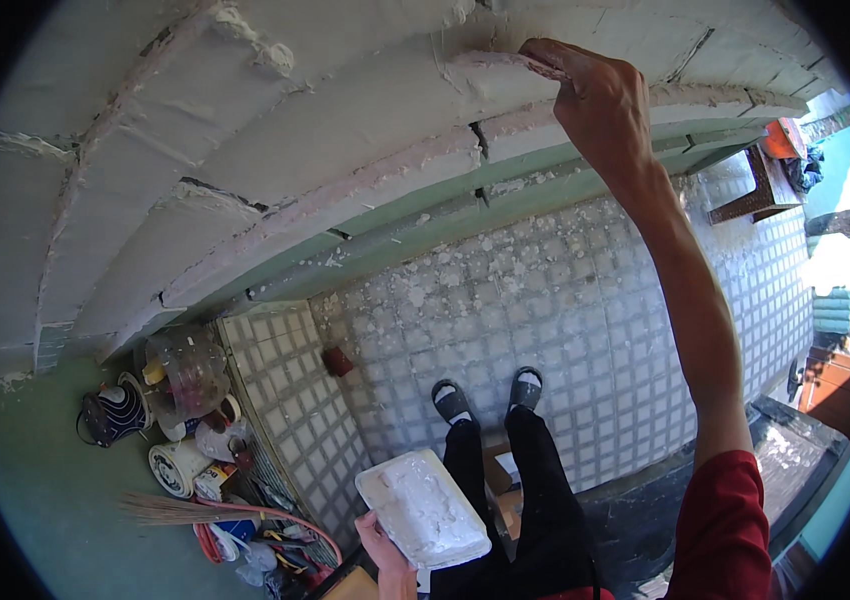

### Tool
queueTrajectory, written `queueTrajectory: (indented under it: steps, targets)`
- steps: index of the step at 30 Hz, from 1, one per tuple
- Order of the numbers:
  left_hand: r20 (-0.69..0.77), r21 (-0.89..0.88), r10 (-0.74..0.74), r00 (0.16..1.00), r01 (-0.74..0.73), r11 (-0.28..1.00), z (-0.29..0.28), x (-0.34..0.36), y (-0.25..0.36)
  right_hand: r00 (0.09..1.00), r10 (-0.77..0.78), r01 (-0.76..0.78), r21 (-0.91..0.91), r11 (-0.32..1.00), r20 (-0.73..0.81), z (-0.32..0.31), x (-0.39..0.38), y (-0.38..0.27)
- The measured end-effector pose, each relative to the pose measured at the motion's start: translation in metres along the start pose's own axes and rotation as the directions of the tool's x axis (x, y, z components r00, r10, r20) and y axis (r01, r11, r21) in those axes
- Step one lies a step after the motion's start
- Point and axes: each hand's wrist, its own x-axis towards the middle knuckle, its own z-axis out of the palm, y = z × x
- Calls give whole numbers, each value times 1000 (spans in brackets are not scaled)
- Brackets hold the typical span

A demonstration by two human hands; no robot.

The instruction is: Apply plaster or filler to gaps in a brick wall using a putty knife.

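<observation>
My right hand point(600, 95) is raised at the upper right, fingers closed round a putty knife point(515, 62). Its flat blade, smeared with whitish paste, lies against the pale panelled wall point(345, 110); the hand hides most of the handle. Rough paste lines several seams of that wall. Low in the view, my left hand point(385, 548) grips a white rectangular tub point(377, 484) by its left side. White putty point(430, 505) fills the tub, its surface lumpy and scooped.
Splattered patterned tiles point(505, 300) run below the wall's ledge, and my sandalled feet stand on them. Buckets point(177, 468), bags and a twig broom point(170, 508) crowd the lower left. A small brown table point(770, 185) stands at the far right. Behind my legs is a dark bench point(635, 510).
</observation>
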Motion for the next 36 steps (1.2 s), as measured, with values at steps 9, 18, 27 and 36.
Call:
queueTrajectory:
  steps: [9, 18, 27, 36]
  targets:
    - [12, 47, 52, 999, -52, 998, -14, -3, -1, 934, 320, -355, 336, 872, 158, 8, -44, -1]
    - [15, 8, 19, 1000, -19, 1000, -18, 4, 1, 699, 613, -425, 475, 770, -368, 95, -60, -59]
    - [33, 108, 80, 996, -83, 991, -12, -1, 14, 889, 378, -180, 562, 807, -258, 90, -68, -115]
    - [22, 39, 33, 999, -34, 999, -25, 1, 9, 683, 676, -531, 446, 720, -278, 74, -27, -84]
